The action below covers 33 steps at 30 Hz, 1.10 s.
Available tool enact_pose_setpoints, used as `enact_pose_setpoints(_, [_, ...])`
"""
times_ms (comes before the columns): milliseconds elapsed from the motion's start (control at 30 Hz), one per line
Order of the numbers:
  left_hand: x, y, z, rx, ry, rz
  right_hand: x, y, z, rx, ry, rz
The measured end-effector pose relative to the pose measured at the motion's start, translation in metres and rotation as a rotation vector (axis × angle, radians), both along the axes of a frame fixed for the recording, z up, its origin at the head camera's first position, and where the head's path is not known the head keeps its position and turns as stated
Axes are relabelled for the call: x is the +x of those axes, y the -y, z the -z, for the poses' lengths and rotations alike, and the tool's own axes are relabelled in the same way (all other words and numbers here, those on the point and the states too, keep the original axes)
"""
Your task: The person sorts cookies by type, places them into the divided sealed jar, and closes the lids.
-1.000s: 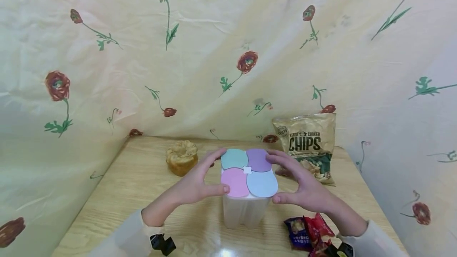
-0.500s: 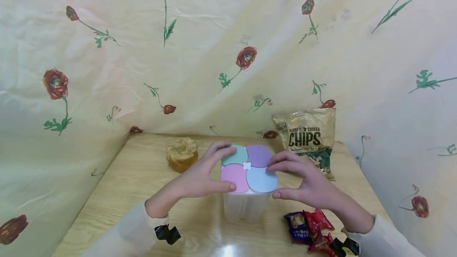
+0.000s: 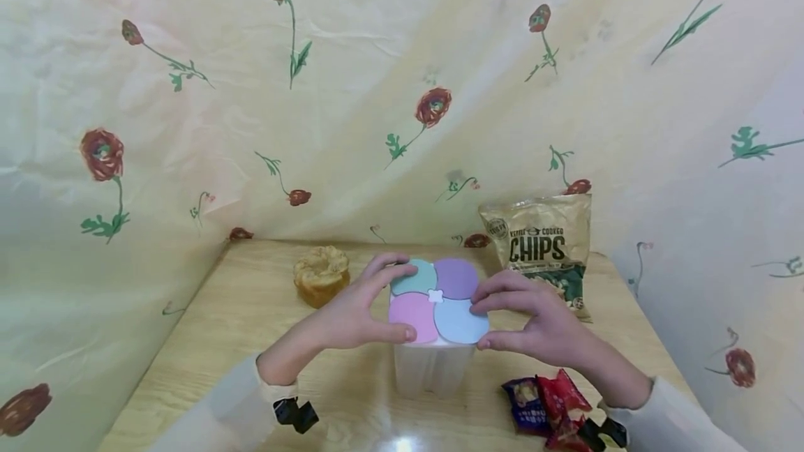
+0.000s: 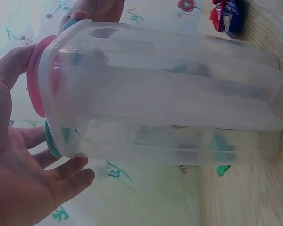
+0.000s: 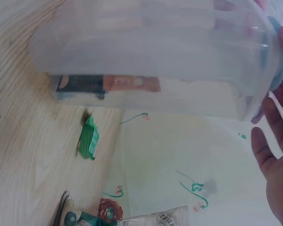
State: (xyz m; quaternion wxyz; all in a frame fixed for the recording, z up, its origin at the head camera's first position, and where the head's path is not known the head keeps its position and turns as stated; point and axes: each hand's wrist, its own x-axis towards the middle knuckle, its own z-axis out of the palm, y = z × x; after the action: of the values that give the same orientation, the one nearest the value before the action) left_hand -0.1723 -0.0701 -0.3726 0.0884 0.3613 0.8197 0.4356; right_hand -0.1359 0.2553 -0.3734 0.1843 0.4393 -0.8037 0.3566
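A tall translucent storage container stands upright on the wooden table, topped by teal, purple, pink and light-blue rounded lids. My left hand grips the top's left side, thumb at the pink lid and fingers over the teal lid. On the other side my right hand holds the light-blue lid's edge between thumb and fingertips. A dark and orange wrapped item shows through the container's wall in the right wrist view. Both hands' lower fingers stay loose beside the rim.
A ring-shaped bread sits at the back left. Behind the right hand a chips bag leans against the flowered cloth. Red and blue snack packets lie at front right. A small green packet lies near the container.
Both hands have shifted their fingers: the left fingers and thumb moved inward over the lids, and the right fingers came forward from the purple lid to the light-blue one. The container stays put.
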Motion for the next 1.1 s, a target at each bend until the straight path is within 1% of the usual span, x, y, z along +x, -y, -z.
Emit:
enact_pose_setpoints(100, [0.000,0.001,-0.001,0.000,-0.002,0.002,-0.005,0.002,0.004,-0.056,-0.090,-0.063])
enact_pose_setpoints(233, [0.000,0.000,-0.003,-0.010,-0.010,0.006,-0.006,0.001,0.007,-0.097,-0.127,-0.112])
enact_pose_setpoints(367, [0.000,0.000,-0.002,-0.003,-0.009,-0.003,-0.006,0.003,0.006,-0.076,-0.173,-0.107])
enact_pose_setpoints(467, [0.000,0.000,0.001,0.017,-0.009,-0.004,-0.005,0.004,0.004,-0.054,-0.237,-0.084])
enact_pose_setpoints(567, [0.000,-0.001,0.003,0.024,-0.016,0.004,-0.006,0.006,0.002,-0.059,-0.306,-0.060])
enact_pose_setpoints(633, [0.000,-0.002,0.003,0.020,-0.023,0.009,-0.008,0.007,0.000,-0.086,-0.324,-0.052])
enact_pose_setpoints(700, [0.000,-0.002,0.002,0.004,-0.032,0.011,-0.011,0.009,-0.002,-0.121,-0.302,-0.050])
enact_pose_setpoints(800, [0.001,-0.001,-0.002,-0.033,-0.054,0.009,-0.014,0.011,-0.006,-0.178,-0.205,-0.075])
enact_pose_setpoints(867, [0.002,-0.001,-0.006,-0.051,-0.080,0.009,-0.015,0.012,-0.010,-0.192,-0.136,-0.081])
enact_pose_setpoints(933, [0.003,-0.001,-0.009,-0.050,-0.107,0.012,-0.015,0.013,-0.015,-0.179,-0.078,-0.071])
enact_pose_setpoints(1033, [0.005,-0.002,-0.014,-0.018,-0.161,0.033,-0.017,0.013,-0.022,-0.142,-0.032,-0.030])
enact_pose_setpoints(1100, [0.006,-0.003,-0.016,0.014,-0.203,0.053,-0.019,0.013,-0.027,-0.124,-0.017,-0.013])
